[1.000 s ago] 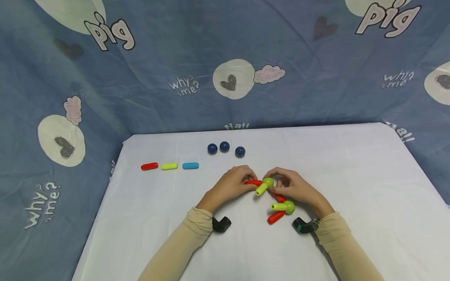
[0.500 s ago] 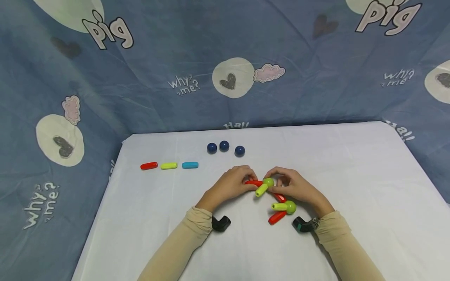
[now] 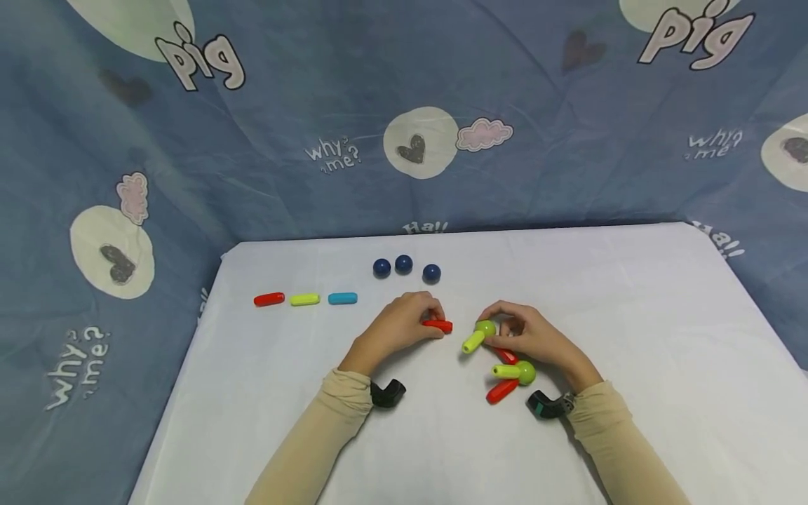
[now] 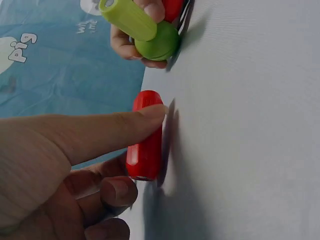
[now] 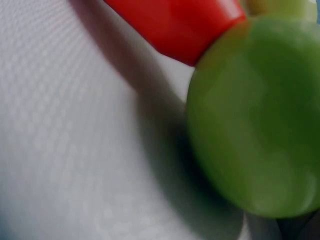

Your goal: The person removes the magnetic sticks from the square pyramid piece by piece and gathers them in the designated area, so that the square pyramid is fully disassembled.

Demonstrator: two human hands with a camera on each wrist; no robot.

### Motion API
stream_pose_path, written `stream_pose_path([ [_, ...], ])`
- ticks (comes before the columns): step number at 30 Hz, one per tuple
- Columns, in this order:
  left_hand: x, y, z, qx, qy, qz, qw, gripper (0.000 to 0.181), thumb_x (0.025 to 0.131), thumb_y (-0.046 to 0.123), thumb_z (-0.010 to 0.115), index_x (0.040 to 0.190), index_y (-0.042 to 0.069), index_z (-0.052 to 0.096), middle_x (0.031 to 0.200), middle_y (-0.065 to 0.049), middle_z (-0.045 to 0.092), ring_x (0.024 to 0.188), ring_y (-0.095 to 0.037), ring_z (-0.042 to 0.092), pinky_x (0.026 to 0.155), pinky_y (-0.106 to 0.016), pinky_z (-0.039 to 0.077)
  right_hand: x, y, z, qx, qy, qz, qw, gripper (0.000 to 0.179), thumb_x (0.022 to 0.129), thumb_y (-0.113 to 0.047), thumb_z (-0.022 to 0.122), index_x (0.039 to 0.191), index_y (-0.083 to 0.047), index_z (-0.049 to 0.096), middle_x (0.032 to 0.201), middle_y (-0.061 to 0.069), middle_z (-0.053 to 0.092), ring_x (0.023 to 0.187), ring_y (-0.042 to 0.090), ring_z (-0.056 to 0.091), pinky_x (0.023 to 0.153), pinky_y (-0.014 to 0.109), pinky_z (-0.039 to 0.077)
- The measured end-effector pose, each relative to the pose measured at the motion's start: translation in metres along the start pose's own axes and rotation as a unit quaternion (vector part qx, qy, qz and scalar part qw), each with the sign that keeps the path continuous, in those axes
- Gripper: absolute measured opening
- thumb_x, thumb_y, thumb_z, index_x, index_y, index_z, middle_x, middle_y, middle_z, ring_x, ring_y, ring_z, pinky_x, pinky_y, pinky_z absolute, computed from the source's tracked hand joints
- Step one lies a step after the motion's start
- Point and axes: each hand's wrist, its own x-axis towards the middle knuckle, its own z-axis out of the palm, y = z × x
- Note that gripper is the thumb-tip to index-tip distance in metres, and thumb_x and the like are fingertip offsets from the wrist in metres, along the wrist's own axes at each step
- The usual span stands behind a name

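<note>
My left hand (image 3: 404, 328) pinches a short red rod (image 4: 145, 142) between thumb and fingers, just above the white cloth. To its right, my right hand (image 3: 527, 330) grips a green ball (image 3: 485, 329) that has a lime-green rod (image 3: 473, 342) sticking out toward the front left. A red rod (image 3: 506, 355) links that ball to a second green ball (image 3: 524, 372) nearer the front. This second ball carries another lime rod (image 3: 506, 372) and a red rod (image 3: 502, 391). In the right wrist view the near green ball (image 5: 260, 120) fills much of the picture.
Three dark blue balls (image 3: 404, 264) sit at the back of the white table (image 3: 606, 280). A loose red rod (image 3: 269, 299), a yellow-green rod (image 3: 306, 299) and a blue rod (image 3: 343, 298) lie in a row at the back left. Behind hangs a printed blue cloth (image 3: 315, 203).
The red rod in my left hand has come away from the green ball and moved left with that hand. My right hand and the joined pieces have barely shifted.
</note>
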Motion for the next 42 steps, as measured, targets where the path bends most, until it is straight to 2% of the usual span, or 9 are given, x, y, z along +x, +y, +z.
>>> stream_pose_path([
  [8,-0.014,-0.002,-0.009,0.011,0.026,-0.044,0.9986,0.016,0.087,0.024,0.084,0.098,0.021,0.072,0.100,0.002,0.073,0.091,-0.019,0.060,0.083,-0.038,0.050,0.003,0.003,0.005,0.006,-0.005,-0.006,1.0000,0.035,0.090,-0.011,0.079,0.123,-0.011,0.067,0.082,0.002,0.060,0.066,0.008,0.054,0.060,0.022,0.046],
  [12,-0.030,-0.014,-0.018,0.008,0.055,-0.057,0.9969,0.015,0.088,0.022,0.083,0.099,0.022,0.073,0.103,0.003,0.074,0.086,-0.017,0.059,0.081,-0.035,0.050,0.001,0.001,0.002,0.002,0.004,-0.006,1.0000,0.035,0.089,-0.010,0.080,0.122,-0.011,0.067,0.078,0.001,0.059,0.065,0.008,0.053,0.060,0.022,0.045],
  [15,-0.049,-0.033,-0.029,0.014,0.078,-0.068,0.9945,0.016,0.088,0.021,0.083,0.100,0.020,0.073,0.101,0.003,0.075,0.080,-0.015,0.058,0.076,-0.032,0.050,0.000,-0.001,0.001,0.002,0.005,-0.007,1.0000,0.035,0.089,-0.010,0.080,0.122,-0.011,0.067,0.079,0.001,0.059,0.065,0.008,0.053,0.060,0.021,0.045],
  [18,-0.072,-0.058,-0.043,0.021,0.096,-0.098,0.9903,0.018,0.087,0.021,0.084,0.102,0.018,0.074,0.098,0.001,0.074,0.076,-0.015,0.058,0.072,-0.031,0.050,0.000,0.000,0.001,0.002,0.003,-0.009,0.9999,0.035,0.089,-0.010,0.080,0.122,-0.010,0.067,0.082,0.002,0.060,0.066,0.008,0.053,0.060,0.021,0.045],
  [24,-0.117,-0.105,-0.074,0.029,0.139,-0.172,0.9749,0.025,0.087,0.016,0.084,0.109,0.012,0.074,0.095,-0.009,0.071,0.080,-0.023,0.059,0.070,-0.033,0.050,0.001,0.002,0.001,-0.001,0.005,-0.014,0.9999,0.035,0.089,-0.010,0.080,0.121,-0.011,0.067,0.079,0.001,0.060,0.065,0.008,0.053,0.060,0.021,0.045],
  [29,-0.142,-0.134,-0.093,0.025,0.160,-0.211,0.9640,0.027,0.087,0.013,0.083,0.110,0.007,0.073,0.100,-0.016,0.071,0.083,-0.027,0.060,0.068,-0.031,0.050,0.001,0.004,0.001,-0.001,0.004,-0.014,0.9999,0.035,0.089,-0.010,0.081,0.121,-0.011,0.068,0.076,0.001,0.060,0.064,0.007,0.053,0.059,0.021,0.046],
  [33,-0.153,-0.147,-0.098,0.026,0.146,-0.236,0.9603,0.028,0.086,0.012,0.084,0.111,0.006,0.073,0.102,-0.019,0.070,0.086,-0.029,0.060,0.070,-0.034,0.054,0.001,0.003,0.002,-0.003,0.005,-0.012,0.9999,0.035,0.089,-0.010,0.081,0.121,-0.011,0.068,0.077,0.001,0.060,0.065,0.007,0.054,0.059,0.021,0.046],
  [38,-0.157,-0.155,-0.101,0.024,0.134,-0.252,0.9580,0.030,0.086,0.014,0.084,0.113,0.005,0.074,0.107,-0.021,0.069,0.091,-0.032,0.060,0.077,-0.042,0.059,0.001,0.002,0.002,-0.003,0.006,-0.012,0.9999,0.035,0.089,-0.010,0.081,0.121,-0.011,0.068,0.076,0.001,0.059,0.064,0.007,0.053,0.060,0.021,0.045],
  [42,-0.159,-0.157,-0.102,0.023,0.131,-0.258,0.9569,0.031,0.087,0.014,0.083,0.114,0.004,0.074,0.106,-0.022,0.069,0.090,-0.032,0.060,0.074,-0.038,0.056,0.001,0.002,0.001,-0.004,0.005,-0.012,0.9999,0.035,0.089,-0.009,0.080,0.121,-0.010,0.068,0.076,0.001,0.059,0.065,0.007,0.053,0.060,0.021,0.046],
])
